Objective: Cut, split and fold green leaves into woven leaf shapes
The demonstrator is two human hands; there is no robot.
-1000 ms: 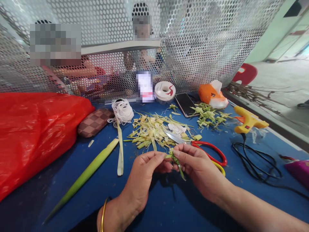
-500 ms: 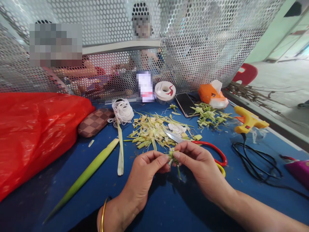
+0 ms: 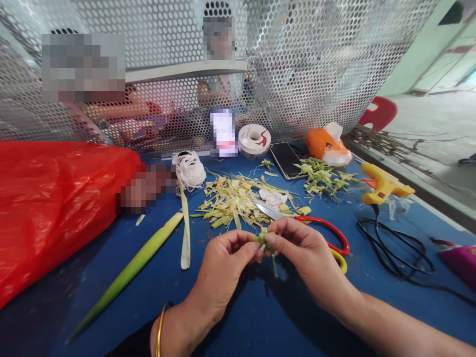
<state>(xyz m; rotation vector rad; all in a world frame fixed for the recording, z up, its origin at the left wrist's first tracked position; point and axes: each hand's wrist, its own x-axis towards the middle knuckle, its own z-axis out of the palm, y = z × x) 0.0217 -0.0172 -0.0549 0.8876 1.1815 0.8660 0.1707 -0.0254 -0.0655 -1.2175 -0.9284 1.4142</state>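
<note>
Between my fingertips is a small green woven leaf piece (image 3: 265,239) with loose strip ends hanging down. My left hand (image 3: 226,270) pinches it from the left, thumb and forefinger together. From the other side my right hand (image 3: 303,253) grips its top and right edge. Part of the piece is hidden by my fingers. Just beyond my hands lie scissors (image 3: 327,228) with red and yellow handles, their blade over a heap of pale leaf scraps (image 3: 230,198). A long green pointed leaf bud (image 3: 137,267) and a pale leaf strip (image 3: 185,238) lie to the left.
A red plastic bag (image 3: 59,208) covers the left side. Behind the scraps are white string (image 3: 189,171), a ribbon spool (image 3: 255,140), a phone (image 3: 285,161), tissues (image 3: 328,144) and more green woven pieces (image 3: 322,176). A yellow glue gun (image 3: 385,184) with black cord lies right. Perforated metal sheeting (image 3: 316,64) rises behind.
My fingers have shifted very slightly on the leaf piece, which has turned a little. Behind the sheeting, a person's arm has moved. The table things stay put.
</note>
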